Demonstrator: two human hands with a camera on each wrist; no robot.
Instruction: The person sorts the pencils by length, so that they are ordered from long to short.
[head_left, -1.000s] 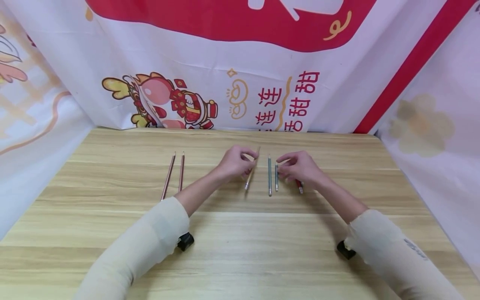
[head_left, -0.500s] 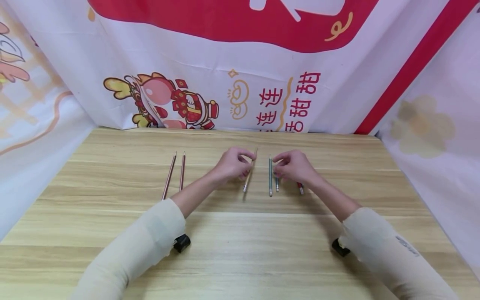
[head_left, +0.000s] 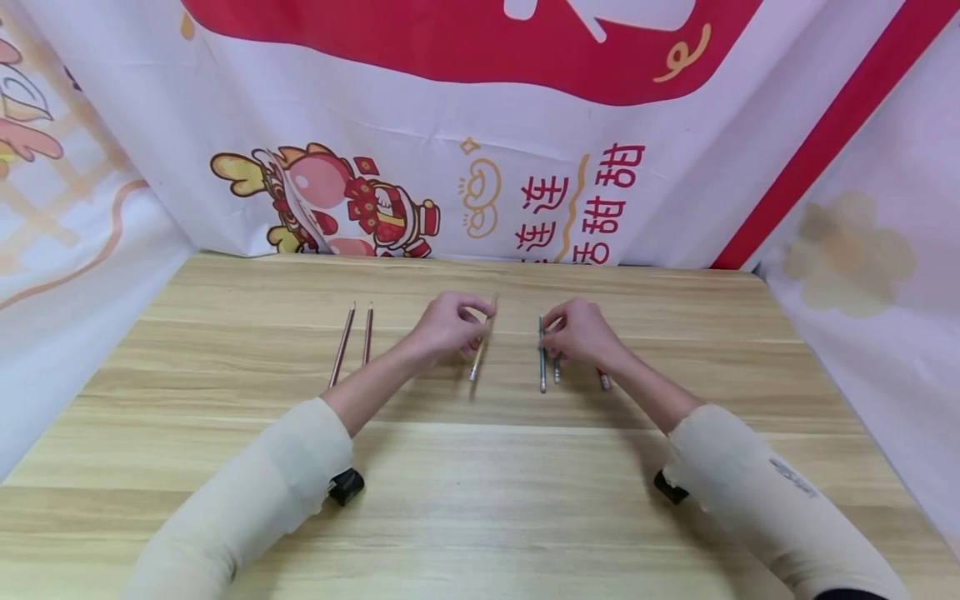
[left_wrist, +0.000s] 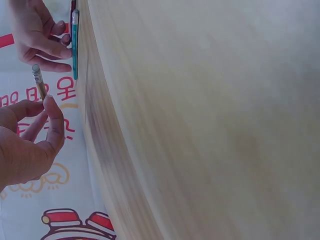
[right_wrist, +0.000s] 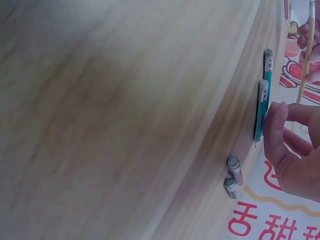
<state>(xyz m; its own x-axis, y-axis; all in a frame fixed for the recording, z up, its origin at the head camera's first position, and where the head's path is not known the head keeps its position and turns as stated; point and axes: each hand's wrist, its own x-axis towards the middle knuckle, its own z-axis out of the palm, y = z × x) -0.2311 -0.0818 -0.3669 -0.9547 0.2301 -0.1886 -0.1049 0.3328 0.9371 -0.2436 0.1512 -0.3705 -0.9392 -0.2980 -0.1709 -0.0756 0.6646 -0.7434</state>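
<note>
Left sleeve: pale, pushed up the forearm, nearer the person than the long green pencil and well to its left.
Dragon print: on the white cloth behind the table, beyond the long green pencil and to its left.
Brown pencils: a pair lying on the table, well left of the long green pencil, points away from the person.
Left hand: near the long green pencil, on its left; thumb and forefinger pinch a wood-coloured pencil, slanted, eraser end toward the person.
Long green pencil: on the table, eraser toward the person, its far part close under the right hand's fingertips.
Short green pencil: just right of the long green pencil, partly hidden by fingers.
Right hand: at the long green pencil, reaching in from its right; fingers bent, the gap narrow; I can't tell whether they grip it or merely touch.
Red pencils: right of the long green pencil, mostly covered by the right hand and forearm.
</note>
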